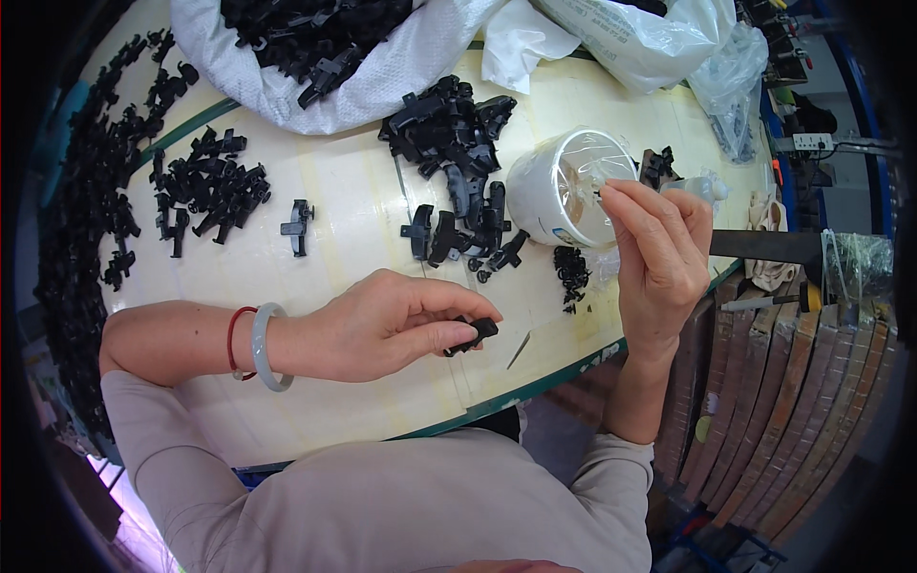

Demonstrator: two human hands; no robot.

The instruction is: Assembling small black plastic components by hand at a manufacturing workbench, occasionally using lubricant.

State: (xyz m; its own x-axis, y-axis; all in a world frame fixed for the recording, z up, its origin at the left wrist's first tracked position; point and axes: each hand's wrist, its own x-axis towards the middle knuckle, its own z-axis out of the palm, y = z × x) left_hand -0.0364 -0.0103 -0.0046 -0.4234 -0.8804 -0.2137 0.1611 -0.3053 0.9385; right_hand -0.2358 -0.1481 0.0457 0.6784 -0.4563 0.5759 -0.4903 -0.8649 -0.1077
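My left hand (377, 329) is closed on a small black plastic part (480, 333), held between thumb and fingers above the table's near side. Over the mouth of a white round tub (533, 199), my right hand (661, 253) has its thumb and fingertips pressed together. Whatever sits in that pinch is too small to name. Clear film lines the tub's opening. Just below the tub lies a little heap of tiny black pieces (571, 272). A thin metal strip (519, 350) rests on the table between my hands.
Piles of black plastic parts lie at the middle (449, 129) and left (215, 181), with one part (298, 227) on its own. A white woven sack (191, 43) of black parts stands at the back. Brown stacked boards (783, 401) are right of the table.
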